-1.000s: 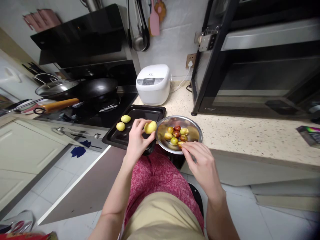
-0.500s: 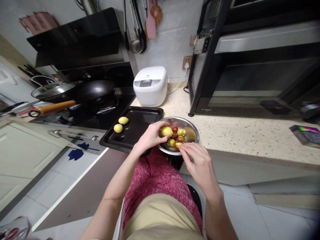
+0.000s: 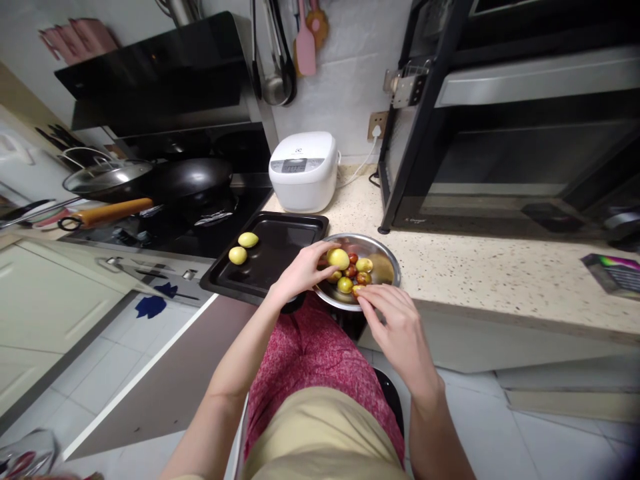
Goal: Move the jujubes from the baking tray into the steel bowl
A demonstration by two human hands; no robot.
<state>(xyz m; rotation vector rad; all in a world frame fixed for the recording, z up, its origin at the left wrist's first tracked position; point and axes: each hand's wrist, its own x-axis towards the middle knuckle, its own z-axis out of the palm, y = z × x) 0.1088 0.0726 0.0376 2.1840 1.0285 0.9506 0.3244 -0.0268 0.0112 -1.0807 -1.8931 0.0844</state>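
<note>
My left hand [image 3: 306,268] is closed, pinching a plain yellow-green jujube [image 3: 338,259] between thumb and fingers over the left side of a steel bowl [image 3: 385,259]. My right hand [image 3: 397,317] is at the bowl's near rim, its fingertips together on a yellow-and-brown jujube [image 3: 357,291], partly covered by the fingers. Several more jujubes [image 3: 345,285] lie inside the bowl, some yellow-green and some mottled red-brown. Left of the bowl, a black baking tray [image 3: 285,241] carries two yellow-green jujubes [image 3: 238,255] near its left edge.
A white rice cooker [image 3: 303,172] stands behind the tray. To the left, a wok [image 3: 193,179] and a lidded pan [image 3: 107,179] sit on the stove, a wooden handle [image 3: 115,212] jutting forward. An oven [image 3: 500,160] and a small box [image 3: 615,273] occupy the right.
My left hand has lifted its jujube slightly and shifted it a little right, uncovering another fruit beneath. My right hand keeps nearly the same place at the rim.
</note>
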